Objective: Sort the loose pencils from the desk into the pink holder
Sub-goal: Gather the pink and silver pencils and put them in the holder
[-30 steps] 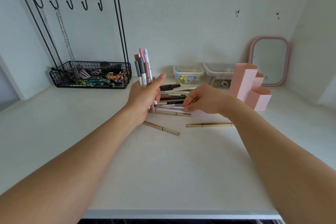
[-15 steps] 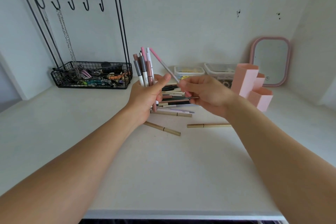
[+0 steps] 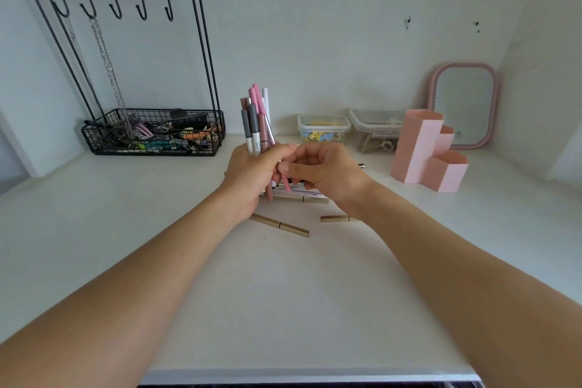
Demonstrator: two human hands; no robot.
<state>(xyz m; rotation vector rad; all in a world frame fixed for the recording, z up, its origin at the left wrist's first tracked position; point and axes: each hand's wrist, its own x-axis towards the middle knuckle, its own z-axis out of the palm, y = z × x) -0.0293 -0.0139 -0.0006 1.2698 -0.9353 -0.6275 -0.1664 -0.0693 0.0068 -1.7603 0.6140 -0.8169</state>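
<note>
My left hand (image 3: 252,173) grips an upright bundle of pencils (image 3: 256,123) in pink, grey, mauve and white, above the middle of the white desk (image 3: 283,293). My right hand (image 3: 324,172) is pressed against it, its fingers pinching a pink pencil (image 3: 285,181) at the bundle's lower end. Beneath the hands lie more loose pencils, mostly hidden. Two gold pencils (image 3: 280,225) (image 3: 335,218) lie nearer to me. The pink holder (image 3: 422,148), with stepped compartments, stands on the desk to the right, apart from both hands.
A black wire rack (image 3: 151,135) with hooks, chains and a basket of small items stands at the back left. Two clear lidded boxes (image 3: 324,131) (image 3: 376,129) sit at the back. A pink-framed mirror (image 3: 463,104) leans on the wall behind the holder.
My right hand lifted a pink pencil from the pile, carried it to the left hand and now pushes it in among the held bundle. The left hand has stayed roughly in place.
</note>
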